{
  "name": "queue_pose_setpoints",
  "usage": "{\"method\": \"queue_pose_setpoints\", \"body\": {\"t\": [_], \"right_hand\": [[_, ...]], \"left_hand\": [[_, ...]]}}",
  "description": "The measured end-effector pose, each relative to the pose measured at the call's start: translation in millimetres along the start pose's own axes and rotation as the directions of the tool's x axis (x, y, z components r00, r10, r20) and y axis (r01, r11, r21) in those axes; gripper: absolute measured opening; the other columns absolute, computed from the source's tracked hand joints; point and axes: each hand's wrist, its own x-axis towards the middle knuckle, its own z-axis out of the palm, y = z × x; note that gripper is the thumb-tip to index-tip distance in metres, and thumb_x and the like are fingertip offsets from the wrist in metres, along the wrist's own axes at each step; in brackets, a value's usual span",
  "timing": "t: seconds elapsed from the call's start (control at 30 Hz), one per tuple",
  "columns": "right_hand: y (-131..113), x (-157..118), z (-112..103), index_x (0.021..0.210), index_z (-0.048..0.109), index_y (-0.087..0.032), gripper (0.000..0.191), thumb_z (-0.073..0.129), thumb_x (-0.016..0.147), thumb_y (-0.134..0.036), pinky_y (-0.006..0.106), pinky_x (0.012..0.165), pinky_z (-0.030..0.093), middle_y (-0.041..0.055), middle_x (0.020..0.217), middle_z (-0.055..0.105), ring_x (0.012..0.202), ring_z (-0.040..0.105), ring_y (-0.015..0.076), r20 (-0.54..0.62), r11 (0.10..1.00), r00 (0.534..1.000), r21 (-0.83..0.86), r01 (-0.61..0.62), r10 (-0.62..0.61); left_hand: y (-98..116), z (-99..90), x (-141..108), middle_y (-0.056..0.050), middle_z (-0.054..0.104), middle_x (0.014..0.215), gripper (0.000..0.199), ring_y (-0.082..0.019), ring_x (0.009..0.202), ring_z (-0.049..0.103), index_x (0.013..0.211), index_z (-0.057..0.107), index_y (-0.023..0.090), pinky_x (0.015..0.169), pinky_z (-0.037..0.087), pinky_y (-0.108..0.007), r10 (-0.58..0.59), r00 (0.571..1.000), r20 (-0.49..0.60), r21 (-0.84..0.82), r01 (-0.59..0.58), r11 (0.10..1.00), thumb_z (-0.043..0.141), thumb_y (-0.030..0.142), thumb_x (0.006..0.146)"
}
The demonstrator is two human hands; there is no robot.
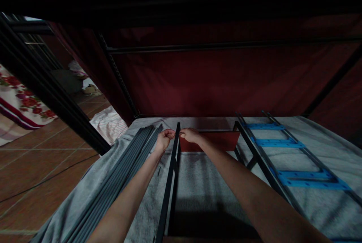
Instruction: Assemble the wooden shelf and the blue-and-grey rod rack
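Bare forearms stretch forward from the bottom edge, close to the camera. Leftmost, floral cloth hangs over square, brown-orange floor tiles, crossed by a thin dark cable; a straight black post slants past them, near a crumpled striped cloth. Slim grey rods, smooth and straight, lie bundled lengthwise on a soft, rumpled grey cover, with a tiny pin-like piece just right of them.

Next comes the left hand, at the left side of the near-black frame, close to the far end of its left rail. That rail's long axis runs away from the person, between the hands, and neither is clearly nearer. From the right side, the right hand meets it; thumbs and fingers of both curl in as if pinching, but whether they close on the rail or on some small part cannot be told. A flat, rectangular reddish-brown panel spans the frame just beyond the right wrist, before a dull dark-red fabric backdrop. Farthest right, bright blue crosspieces join slender dark rails, ladder-like.
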Motion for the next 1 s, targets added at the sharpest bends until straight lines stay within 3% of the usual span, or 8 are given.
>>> {"method": "queue_pose_setpoints", "body": {"t": [0.1,0.27,0.57,0.63,0.77,1.0], "right_hand": [[0.6,0.5,0.5,0.118,0.064,-0.028,0.032,0.05,0.089,-0.031,0.024,0.083,0.041,0.0024,0.119,0.067,0.109,0.06,0.0186,-0.001,1.0,1.0,0.0,0.002,-0.002],[0.4,0.7,0.3,0.117,0.064,-0.026,0.032,0.051,0.089,-0.031,0.025,0.084,0.041,0.0036,0.119,0.067,0.109,0.059,0.0189,-0.001,1.0,1.0,0.0,0.004,-0.004],[-0.3,-1.8,-0.7,0.115,0.065,-0.027,0.03,0.05,0.089,-0.031,0.024,0.082,0.041,0.0028,0.117,0.068,0.106,0.061,0.0181,-0.006,1.0,1.0,0.012,0.015,-0.015],[0.1,-1.7,-0.6,0.116,0.064,-0.027,0.03,0.051,0.089,-0.031,0.024,0.083,0.041,0.0025,0.118,0.067,0.107,0.06,0.0181,-0.007,1.0,1.0,0.011,0.011,-0.011],[1.0,-0.2,0.5,0.118,0.063,-0.028,0.032,0.051,0.089,-0.031,0.024,0.083,0.041,0.0026,0.118,0.067,0.108,0.06,0.0188,-0.006,1.0,1.0,0.006,0.002,-0.002],[1.2,-0.3,0.7,0.117,0.064,-0.027,0.032,0.05,0.088,-0.031,0.025,0.083,0.041,0.003,0.117,0.068,0.107,0.06,0.0191,-0.005,1.0,1.0,0.005,0.011,-0.011]], "left_hand": [[-3.0,0.5,-0.3,0.0,0.064,0.064,0.042,-0.011,0.058,0.058,0.079,0.063,0.015,0.059,0.046,-0.023,-0.014,0.999,-0.043,-0.027,0.013,1.0,0.079,0.045,0.055],[-7.3,2.4,-0.7,0.001,0.057,0.051,0.043,-0.008,0.043,0.047,0.061,0.056,0.014,0.045,0.037,-0.02,-0.063,0.997,-0.038,0.016,0.064,0.998,0.077,0.052,0.056],[1.9,3.4,-3.6,0.0,0.063,0.065,0.035,-0.011,0.059,0.056,0.076,0.064,0.015,0.058,0.044,-0.022,0.034,0.998,-0.047,-0.007,-0.034,0.999,0.08,0.037,0.053],[-0.1,3.1,-6.3,0.0,0.062,0.064,0.039,-0.011,0.058,0.056,0.078,0.064,0.015,0.058,0.044,-0.022,-0.003,0.999,-0.042,-0.013,0.002,1.0,0.079,0.043,0.055],[-4.1,4.1,-7.8,0.001,0.055,0.052,0.04,-0.009,0.046,0.046,0.062,0.059,0.015,0.047,0.036,-0.021,-0.074,0.997,0.007,0.058,0.074,0.996,0.074,0.052,0.06],[-1.1,4.3,-5.3,0.001,0.06,0.062,0.029,-0.01,0.056,0.051,0.072,0.062,0.016,0.054,0.039,-0.02,0.007,1.0,0.007,0.07,-0.008,0.998,0.077,0.036,0.058]]}}
